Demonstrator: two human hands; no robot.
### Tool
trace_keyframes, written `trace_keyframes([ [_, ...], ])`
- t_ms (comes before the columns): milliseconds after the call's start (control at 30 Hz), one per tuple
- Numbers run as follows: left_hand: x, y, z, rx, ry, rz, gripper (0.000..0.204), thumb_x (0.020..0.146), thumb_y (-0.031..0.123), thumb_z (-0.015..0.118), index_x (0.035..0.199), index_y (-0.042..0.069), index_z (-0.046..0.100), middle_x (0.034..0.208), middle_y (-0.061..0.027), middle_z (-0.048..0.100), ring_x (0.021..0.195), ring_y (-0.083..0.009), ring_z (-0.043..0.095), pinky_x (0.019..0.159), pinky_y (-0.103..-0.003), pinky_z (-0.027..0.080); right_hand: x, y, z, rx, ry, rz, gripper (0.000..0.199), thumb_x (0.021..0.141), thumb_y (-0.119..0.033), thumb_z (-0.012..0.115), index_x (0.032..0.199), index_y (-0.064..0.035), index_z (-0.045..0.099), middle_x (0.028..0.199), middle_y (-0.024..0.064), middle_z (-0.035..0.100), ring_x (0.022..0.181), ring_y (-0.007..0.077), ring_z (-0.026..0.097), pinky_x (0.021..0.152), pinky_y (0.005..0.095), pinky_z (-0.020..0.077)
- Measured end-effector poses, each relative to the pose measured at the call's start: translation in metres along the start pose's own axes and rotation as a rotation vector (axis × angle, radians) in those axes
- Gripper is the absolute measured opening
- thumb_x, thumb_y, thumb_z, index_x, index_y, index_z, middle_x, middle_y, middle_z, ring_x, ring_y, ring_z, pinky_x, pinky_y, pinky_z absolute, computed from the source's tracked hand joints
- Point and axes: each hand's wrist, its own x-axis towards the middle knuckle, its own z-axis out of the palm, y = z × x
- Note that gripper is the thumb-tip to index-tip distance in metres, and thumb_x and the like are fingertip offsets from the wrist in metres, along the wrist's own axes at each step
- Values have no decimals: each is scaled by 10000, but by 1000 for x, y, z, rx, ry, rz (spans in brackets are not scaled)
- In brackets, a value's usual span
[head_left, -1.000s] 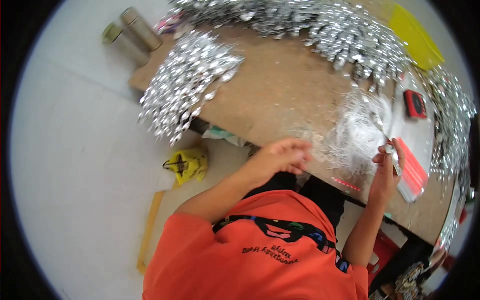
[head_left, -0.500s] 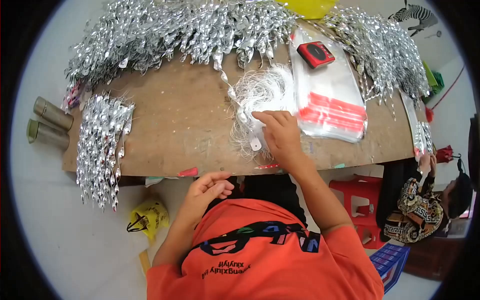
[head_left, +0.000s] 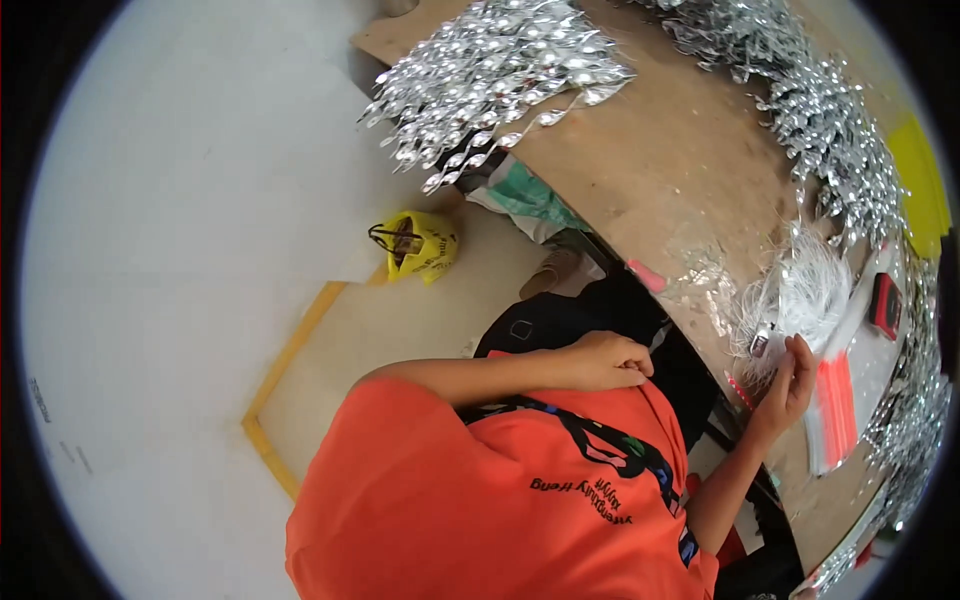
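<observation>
My left hand (head_left: 608, 361) is closed, its fingers curled under, in front of the lower edge of my orange shirt (head_left: 470, 480). Whatever its fingers may hold is hidden. My right hand (head_left: 786, 395) reaches over the table edge, its fingers stretched upward and a little apart. Beside its fingertips lies a loose bundle of thin white string (head_left: 808, 290). A small shiny tag (head_left: 760, 341) rests at the near side of that bundle. Just right of the hand is a stack of clear plastic bags with red strips (head_left: 838, 405).
Twisted silver foil strands (head_left: 500, 75) hang over the corner of the brown table (head_left: 660, 150). More foil strands (head_left: 800, 90) line its far side. A red-and-black device (head_left: 885, 305) sits on the bags. A yellow plastic bag (head_left: 425, 245) stands on the floor.
The view has swung left, so the table now slants away to the right. My left hand has come across the front of my shirt. My right hand stays by the string, turned with fingers up.
</observation>
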Motion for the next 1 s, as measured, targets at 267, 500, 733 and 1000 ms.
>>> trace_keyframes([
  [267, -2, -9, 3, -25, 82, 73, 242, 838, 205, 558, 977, 12, 600, 860, -115, 641, 790, -202, 625, 706, -310, 485, 1, -7, 3, -68, -10, -2, 197, 894, -17, 468, 1056, 33, 567, 993, 86, 598, 949, 151, 540, 870, 273, 395],
  [500, -6, -8, 9, 53, 133, 139, 228, 815, 209, 565, 933, 19, 609, 847, -112, 642, 766, -216, 628, 679, -313, 482, 3, -4, 1, -146, -17, -34, 220, 907, -61, 465, 1085, 27, 560, 997, 77, 590, 960, 142, 532, 890, 267, 385],
  [733, -24, -9, 17, 106, 203, 231, 235, 794, 212, 573, 932, 27, 615, 838, -112, 646, 761, -237, 630, 675, -340, 479, 2, -8, 2, -223, 19, -149, 204, 902, -48, 474, 1062, 21, 580, 981, 85, 611, 926, 150, 556, 852, 267, 410],
  [1000, -55, -9, 22, 103, 82, 358, 303, 797, 255, 582, 1004, 36, 618, 838, -96, 666, 785, -244, 632, 718, -340, 471, -9, -6, -1, -245, 62, -199, 214, 901, -64, 479, 1068, 23, 578, 989, 95, 611, 929, 156, 565, 853, 268, 420],
])
